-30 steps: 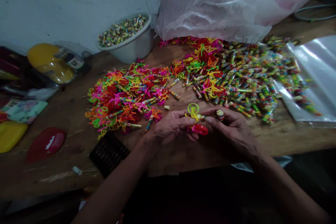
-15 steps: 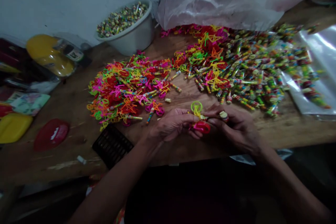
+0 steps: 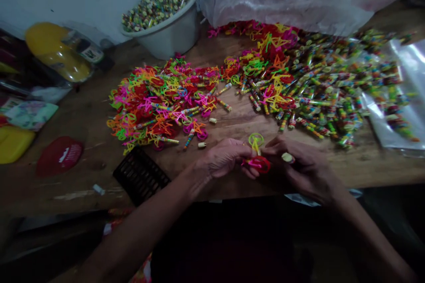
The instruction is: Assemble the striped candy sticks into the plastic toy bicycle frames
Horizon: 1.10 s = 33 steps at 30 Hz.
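The red ring (image 3: 264, 165) looks smooth plastic, the tabletop (image 3: 93, 132) matt wood.

Brown wooden worktop (image 3: 88, 110) carries white round plastic tub (image 3: 169, 40) at back, heap of multicoloured plastic pieces (image 3: 159, 106), slim colourful tubes (image 3: 328, 93) spread right, black slotted plastic tray (image 3: 142, 177) near front edge.

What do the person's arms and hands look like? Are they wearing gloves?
The left hand and right hand are bare, without gloves. The left forearm and right forearm show no sleeves, watch or bracelet. It's too dim to rule out small rings.
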Tool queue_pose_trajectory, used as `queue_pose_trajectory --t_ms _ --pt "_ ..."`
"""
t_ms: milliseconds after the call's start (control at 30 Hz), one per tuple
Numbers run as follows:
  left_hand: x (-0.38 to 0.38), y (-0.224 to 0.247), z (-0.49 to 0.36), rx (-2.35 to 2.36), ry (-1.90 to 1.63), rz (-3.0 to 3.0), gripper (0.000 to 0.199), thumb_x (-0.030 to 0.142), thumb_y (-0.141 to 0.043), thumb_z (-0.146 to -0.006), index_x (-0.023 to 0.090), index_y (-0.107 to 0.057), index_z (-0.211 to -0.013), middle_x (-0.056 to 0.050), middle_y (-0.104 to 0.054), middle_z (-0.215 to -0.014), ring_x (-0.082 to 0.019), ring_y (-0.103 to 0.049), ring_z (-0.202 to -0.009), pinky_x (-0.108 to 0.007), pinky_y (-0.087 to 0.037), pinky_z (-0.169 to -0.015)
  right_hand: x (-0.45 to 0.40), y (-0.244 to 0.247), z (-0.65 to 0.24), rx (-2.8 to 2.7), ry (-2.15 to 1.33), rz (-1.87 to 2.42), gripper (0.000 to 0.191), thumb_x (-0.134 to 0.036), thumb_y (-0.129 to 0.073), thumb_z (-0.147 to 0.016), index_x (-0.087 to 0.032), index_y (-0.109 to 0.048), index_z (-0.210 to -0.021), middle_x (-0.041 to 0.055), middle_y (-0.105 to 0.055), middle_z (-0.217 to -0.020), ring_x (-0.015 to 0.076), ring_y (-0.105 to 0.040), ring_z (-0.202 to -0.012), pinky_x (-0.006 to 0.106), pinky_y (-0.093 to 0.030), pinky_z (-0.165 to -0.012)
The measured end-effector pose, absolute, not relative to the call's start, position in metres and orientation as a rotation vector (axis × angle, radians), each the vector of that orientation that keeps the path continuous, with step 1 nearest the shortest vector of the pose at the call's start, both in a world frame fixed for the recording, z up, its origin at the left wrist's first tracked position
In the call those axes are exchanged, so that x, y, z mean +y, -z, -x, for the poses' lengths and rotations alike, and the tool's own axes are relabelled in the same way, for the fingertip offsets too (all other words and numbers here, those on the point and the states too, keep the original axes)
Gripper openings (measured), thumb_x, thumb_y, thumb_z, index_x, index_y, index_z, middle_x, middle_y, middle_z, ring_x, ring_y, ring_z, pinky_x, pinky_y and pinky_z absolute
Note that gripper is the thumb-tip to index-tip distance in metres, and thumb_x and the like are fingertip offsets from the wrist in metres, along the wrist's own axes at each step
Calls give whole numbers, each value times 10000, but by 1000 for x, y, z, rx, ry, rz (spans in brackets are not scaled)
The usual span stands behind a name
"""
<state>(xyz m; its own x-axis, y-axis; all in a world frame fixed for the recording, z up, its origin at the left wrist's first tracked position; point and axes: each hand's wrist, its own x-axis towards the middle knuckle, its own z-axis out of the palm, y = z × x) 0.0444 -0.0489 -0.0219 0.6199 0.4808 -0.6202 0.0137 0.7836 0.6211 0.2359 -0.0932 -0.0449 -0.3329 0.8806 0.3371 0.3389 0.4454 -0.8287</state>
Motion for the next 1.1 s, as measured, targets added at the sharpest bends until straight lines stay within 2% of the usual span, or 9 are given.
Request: queue_pose_trajectory --t_ms 200,333,433,567,667,733,800,933,1100 --pt "-53 25 -47 873 -341 -670 216 237 -654 -681 51 -606 -781 -82 -652 -654 -140 -621 -525 -252 -511 -534 -84 35 -240 -1995 -874 1079 185 -134 -521 -815 -202 -628 -950 45 -641 -837 165 -604 -773 267 -471 -672" --pt "-43 13 -42 992 -426 -868 264 278 -666 -698 78 -606 -860 -71 -660 -678 -138 -623 -536 -253 -509 -542 -77 32 -235 -2010 -760 1152 281 -187 -543 -813 -214 -579 -1091 58 -647 -996 188 -614 -899 282 -479 -752" --pt "-19 -8 -8 1210 -587 -1093 265 337 -669 -703 114 -598 -827 -38 -645 -654 -109 -578 -492 -230 -475 -504 -76 38 -230 -1755 -687 1374 369 -284 -530 -842 -203 -509 -1202 74 -643 -1039 179 -627 -873 239 -483 -622" --pt "27 -57 66 1733 -887 -1559 268 413 -637 -721 148 -602 -742 7 -571 -580 -96 -503 -479 -214 -395 -475 -81 54 -222 -1657 -653 1442 227 -324 -513 -856 -216 -611 -1030 41 -674 -888 163 -632 -758 237 -475 -584" --pt "57 -86 108 2237 -600 -2003 229 371 -613 -742 143 -612 -717 -35 -586 -647 -174 -558 -633 -290 -428 -597 -84 63 -213 -1684 -712 1408 188 -331 -502 -862 -226 -648 -917 24 -691 -826 162 -637 -710 251 -488 -608" --pt "71 -91 120 2507 -448 -2217 220 314 -615 -746 122 -620 -854 -103 -621 -843 -277 -571 -841 -388 -439 -718 -85 66 -210 -1670 -737 1416 203 -343 -490 -869 -225 -652 -906 23 -698 -817 165 -644 -701 255 -494 -604" --pt "77 -85 120 2644 -481 -2315 360 256 -617 -745 111 -561 -1070 -167 -572 -1092 -358 -497 -1038 -470 -411 -818 -86 67 -210 -1670 -738 1443 218 -354 -487 -869 -223 -656 -908 26 -703 -827 169 -648 -698 256 -497 -599" --pt "77 -61 92 2432 -778 -2609 418 183 -533 -790 172 -507 -1208 -117 -488 -1294 -332 -405 -1169 -490 -332 -952 -83 67 -214 -1723 -751 1434 230 -338 -468 -869 -208 -653 -911 30 -703 -803 163 -648 -666 244 -494 -571" --pt "85 -36 41 1942 -730 -2637 263 200 -443 -837 163 -639 -1009 -64 -653 -1054 -217 -542 -1023 -352 -386 -939 -49 47 -191 -2063 -505 1323 247 -156 -420 -810 -196 -620 -948 68 -678 -908 184 -642 -790 273 -486 -652"
